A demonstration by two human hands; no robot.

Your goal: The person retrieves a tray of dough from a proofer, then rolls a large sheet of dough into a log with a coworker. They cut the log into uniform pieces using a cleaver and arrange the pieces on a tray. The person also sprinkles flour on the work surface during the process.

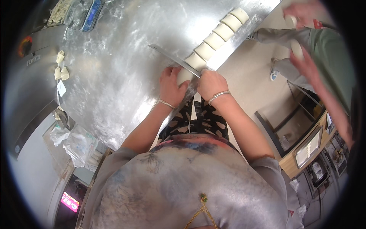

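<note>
My right hand [212,84] grips the handle of a knife [171,58], whose long flat blade points to the far left. The blade lies across a roll of white dough, between the near end [184,76] and the row of cut dough pieces [214,40]. My left hand [172,87] is closed around that near end, its thumb and fingers on either side. Several cut pieces run in a slanting line away from the knife, close to the right edge of the metal table [114,76].
At right, another person's hands [303,63] hold dough pieces over the floor beside the table. Far left stand a tray with a blue-edged container [91,15] and a grey machine [32,87] with small dough-coloured figures. A plastic bag [78,147] hangs at left; a wooden counter [305,150] stands right.
</note>
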